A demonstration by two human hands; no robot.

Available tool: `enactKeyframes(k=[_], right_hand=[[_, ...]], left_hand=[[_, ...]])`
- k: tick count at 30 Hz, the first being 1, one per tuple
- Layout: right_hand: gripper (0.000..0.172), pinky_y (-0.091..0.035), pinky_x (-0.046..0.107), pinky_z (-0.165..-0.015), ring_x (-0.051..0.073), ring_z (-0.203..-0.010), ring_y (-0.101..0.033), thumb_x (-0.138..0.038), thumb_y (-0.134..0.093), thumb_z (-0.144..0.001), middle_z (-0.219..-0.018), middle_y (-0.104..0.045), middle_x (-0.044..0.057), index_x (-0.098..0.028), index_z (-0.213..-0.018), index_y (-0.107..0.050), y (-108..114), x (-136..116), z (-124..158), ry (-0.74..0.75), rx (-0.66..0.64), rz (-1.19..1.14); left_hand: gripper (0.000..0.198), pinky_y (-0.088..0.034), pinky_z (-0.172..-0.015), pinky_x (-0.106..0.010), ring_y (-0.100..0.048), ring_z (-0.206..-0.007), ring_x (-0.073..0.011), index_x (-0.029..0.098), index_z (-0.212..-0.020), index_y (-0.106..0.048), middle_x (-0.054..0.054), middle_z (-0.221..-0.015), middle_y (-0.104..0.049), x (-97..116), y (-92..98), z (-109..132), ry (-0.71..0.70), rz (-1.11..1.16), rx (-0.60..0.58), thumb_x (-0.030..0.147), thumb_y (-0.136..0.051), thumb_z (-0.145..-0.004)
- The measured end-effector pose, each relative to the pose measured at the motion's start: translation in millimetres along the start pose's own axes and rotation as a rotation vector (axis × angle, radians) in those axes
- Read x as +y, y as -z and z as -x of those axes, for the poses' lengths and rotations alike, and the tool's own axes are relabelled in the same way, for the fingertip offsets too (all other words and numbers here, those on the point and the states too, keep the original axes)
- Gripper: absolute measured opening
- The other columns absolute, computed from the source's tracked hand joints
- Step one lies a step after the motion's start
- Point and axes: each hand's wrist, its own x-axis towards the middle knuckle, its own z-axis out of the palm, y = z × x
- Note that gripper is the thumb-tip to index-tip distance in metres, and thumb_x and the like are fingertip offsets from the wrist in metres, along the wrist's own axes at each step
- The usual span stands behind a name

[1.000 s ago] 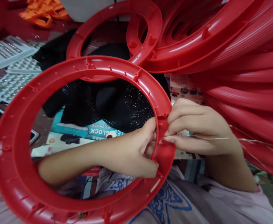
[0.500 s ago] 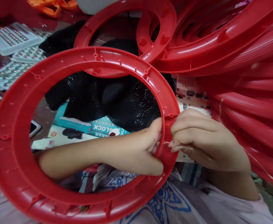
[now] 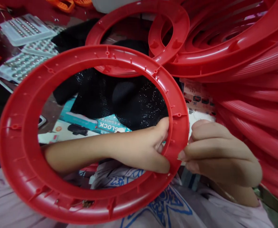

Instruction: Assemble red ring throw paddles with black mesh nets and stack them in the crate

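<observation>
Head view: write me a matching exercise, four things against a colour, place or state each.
Things:
1. Left hand
2. Cloth
3. Right hand
4. Shirt print

Descriptions:
A. Blue
B. Fingers curled, by the front ring's outer edge
C. Gripping the front ring at its inner edge
D. Black

Right pairs: 1-C, 2-D, 3-B, 4-A

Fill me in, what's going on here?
A person is handling a red plastic ring. The left hand grips its rim, with the forearm showing through the opening. The right hand is curled at the outer edge on that side; whether its fingertips pinch anything is unclear. Beyond lie another red ring, black mesh fabric and printed packaging. Ribbed red plastic parts are piled at the picture's right.
</observation>
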Motion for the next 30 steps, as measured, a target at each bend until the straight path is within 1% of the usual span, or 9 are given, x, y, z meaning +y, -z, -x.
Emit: enactKeyframes(k=[2, 5, 7, 10, 14, 16, 20, 24, 30], right_hand=[[0.028, -0.055, 0.039, -0.072, 0.021, -0.080, -0.066, -0.026, -0.043, -0.096, -0.081, -0.070, 0.001, -0.039, -0.097, -0.069, -6.0, -2.9, 6.0, 0.037, 0.136, 0.033], [0.025, -0.053, 0.038, -0.069, 0.021, -0.081, -0.065, -0.020, -0.053, -0.090, -0.081, -0.070, -0.001, -0.039, -0.090, -0.069, -10.3, -1.8, 3.0, 0.105, 0.247, 0.071], [0.021, -0.051, 0.037, -0.066, 0.019, -0.080, -0.064, -0.015, -0.058, -0.087, -0.083, -0.071, -0.001, -0.033, -0.088, -0.069, -8.6, 1.0, -4.3, 0.202, 0.207, 0.132], [0.015, -0.048, 0.036, -0.064, 0.018, -0.080, -0.060, -0.012, -0.060, -0.086, -0.087, -0.072, -0.001, -0.024, -0.091, -0.068, -2.6, 5.3, -15.1, 0.339, 0.104, 0.244], [0.017, -0.049, 0.036, -0.074, 0.018, -0.089, -0.059, -0.008, -0.056, -0.089, -0.093, -0.073, 0.004, -0.016, -0.100, -0.066, 3.0, 12.6, -25.0, 0.367, 0.051, 0.194], [0.012, -0.050, 0.035, -0.074, 0.017, -0.084, -0.060, -0.009, -0.060, -0.087, -0.090, -0.072, 0.006, -0.013, -0.097, -0.066, 3.8, 17.6, -29.8, 0.344, 0.042, 0.074], [0.006, -0.049, 0.033, -0.074, 0.015, -0.078, -0.060, -0.017, -0.063, -0.087, -0.083, -0.070, 0.003, -0.019, -0.092, -0.065, 4.4, 26.5, -36.2, 0.234, 0.016, -0.057], [0.007, -0.047, 0.033, -0.076, 0.014, -0.076, -0.060, -0.014, -0.062, -0.086, -0.081, -0.071, 0.000, -0.021, -0.089, -0.064, 5.6, 28.9, -36.4, 0.226, 0.004, -0.036], [0.011, -0.047, 0.033, -0.076, 0.016, -0.079, -0.058, -0.013, -0.064, -0.084, -0.083, -0.070, 0.002, -0.020, -0.092, -0.066, 7.7, 23.2, -32.1, 0.193, -0.003, 0.057]], left_hand=[[0.082, -0.051, -0.061, -0.027, -0.061, -0.090, -0.0208, 0.023, -0.134, -0.021, -0.003, -0.103, -0.054, -0.1, 0.2, 0.7, -0.017, -0.035, 0.024, 0.016, -0.068, -0.068], [0.073, -0.050, -0.058, -0.026, -0.061, -0.082, -0.0177, 0.022, -0.129, -0.027, -0.003, -0.101, -0.055, -0.8, 0.1, 1.3, 0.010, 0.011, -0.001, 0.015, -0.068, -0.069], [0.065, -0.049, -0.055, -0.025, -0.059, -0.073, -0.0153, 0.021, -0.123, -0.031, -0.001, -0.094, -0.056, -2.0, -0.2, 0.9, 0.029, 0.042, -0.016, 0.014, -0.066, -0.069], [0.063, -0.050, -0.058, -0.025, -0.058, -0.073, -0.0147, 0.022, -0.118, -0.034, 0.002, -0.089, -0.053, -5.6, -0.5, -0.8, -0.062, 0.039, 0.021, 0.012, -0.068, -0.066], [0.057, -0.050, -0.062, -0.026, -0.056, -0.074, -0.0148, 0.020, -0.112, -0.035, 0.004, -0.081, -0.049, -11.5, -0.2, -2.9, -0.082, -0.019, 0.062, 0.013, -0.068, -0.065], [0.057, -0.050, -0.060, -0.026, -0.055, -0.075, -0.0155, 0.021, -0.111, -0.034, 0.004, -0.083, -0.048, -12.9, 0.2, -3.2, -0.067, -0.054, 0.073, 0.014, -0.068, -0.065], [0.057, -0.050, -0.061, -0.026, -0.054, -0.080, -0.0164, 0.021, -0.110, -0.034, 0.002, -0.088, -0.047, -12.0, 0.6, -2.7, -0.065, -0.102, 0.058, 0.016, -0.067, -0.064], [0.053, -0.050, -0.063, -0.026, -0.054, -0.080, -0.0164, 0.021, -0.106, -0.035, 0.003, -0.085, -0.045, -10.4, 1.3, -2.0, -0.056, -0.102, 0.032, 0.015, -0.067, -0.064], [0.053, -0.049, -0.061, -0.026, -0.054, -0.076, -0.0146, 0.021, -0.107, -0.035, 0.004, -0.084, -0.044, -11.2, 2.6, -2.0, -0.054, -0.071, 0.028, 0.016, -0.068, -0.065]])
